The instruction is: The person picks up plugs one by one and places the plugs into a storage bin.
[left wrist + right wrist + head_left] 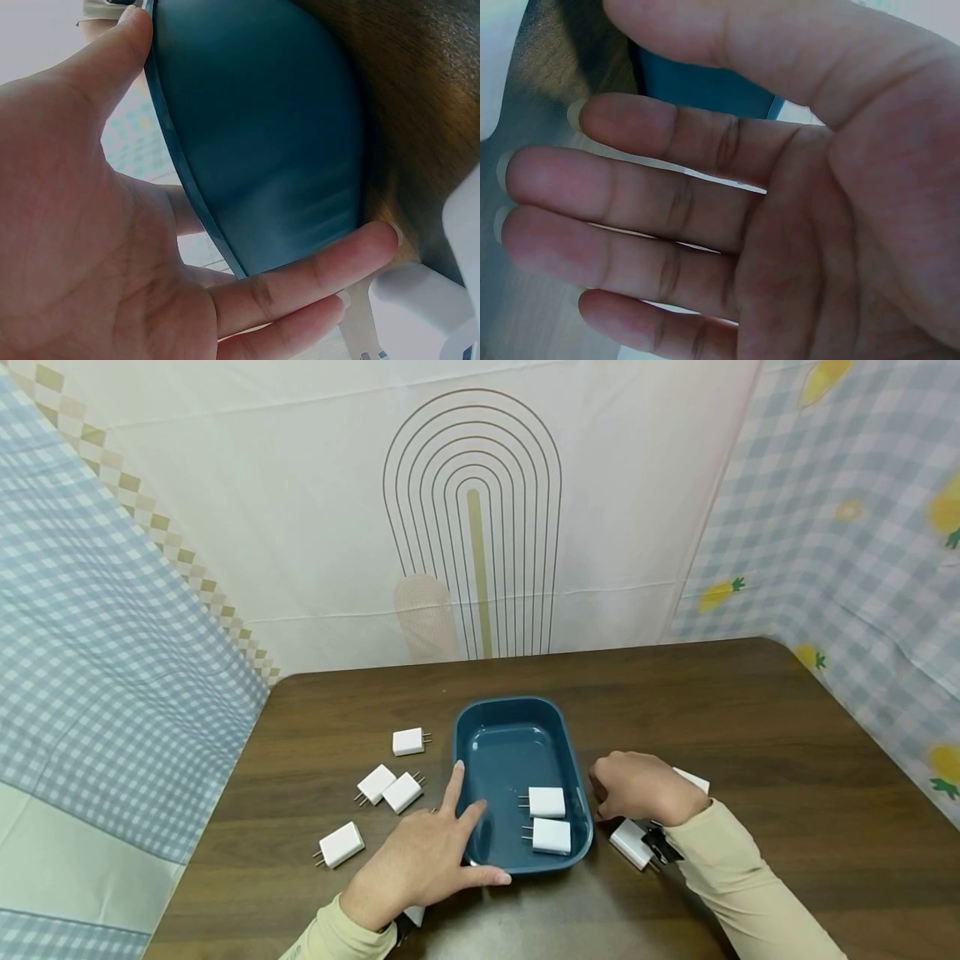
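Note:
A dark blue tray (517, 760) holds two white plug-in charger blocks, one (547, 802) just behind the other (551, 837). My left hand (423, 852) spreads over its near left corner, touching the rim; in the left wrist view the thumb (124, 45) touches the rim and two straight fingers reach along the outer wall. Beside the tray's right wall, my right hand (637, 785) is low over the table. Its fingers (630, 187) are loosely extended, with nothing held in the right wrist view. A charger block (632, 843) lies under that wrist, and another (692, 779) is partly hidden behind the hand.
Left of the tray lie several charger blocks: one at the back (408, 742), a touching pair (402, 792) and one farther left (341, 844). Another (415, 914) is mostly hidden under my left wrist. Curtains (315, 527) hang behind the wooden table (750, 718).

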{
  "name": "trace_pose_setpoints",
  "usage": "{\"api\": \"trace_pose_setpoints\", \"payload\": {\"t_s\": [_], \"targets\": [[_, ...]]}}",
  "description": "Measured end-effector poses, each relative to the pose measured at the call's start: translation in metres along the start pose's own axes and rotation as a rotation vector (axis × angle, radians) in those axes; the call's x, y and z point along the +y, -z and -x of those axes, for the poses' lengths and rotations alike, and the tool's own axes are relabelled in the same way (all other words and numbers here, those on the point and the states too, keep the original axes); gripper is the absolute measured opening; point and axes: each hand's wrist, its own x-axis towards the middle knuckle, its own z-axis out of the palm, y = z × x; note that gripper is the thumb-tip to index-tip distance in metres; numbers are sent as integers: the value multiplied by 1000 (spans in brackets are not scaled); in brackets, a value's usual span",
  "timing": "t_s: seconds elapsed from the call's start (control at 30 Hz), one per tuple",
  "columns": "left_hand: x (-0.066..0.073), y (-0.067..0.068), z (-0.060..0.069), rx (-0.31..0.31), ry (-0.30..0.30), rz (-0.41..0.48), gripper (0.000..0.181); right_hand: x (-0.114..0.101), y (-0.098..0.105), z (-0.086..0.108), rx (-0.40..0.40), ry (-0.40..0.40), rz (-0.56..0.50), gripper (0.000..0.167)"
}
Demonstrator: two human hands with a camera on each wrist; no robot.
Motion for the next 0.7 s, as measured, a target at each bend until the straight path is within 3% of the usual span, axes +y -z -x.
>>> {"api": "trace_pose_setpoints", "payload": {"t_s": [0.7], "targets": [[-1,-1,0,-3,2,12,95,-1,-1,-2,34,24,4,27]]}}
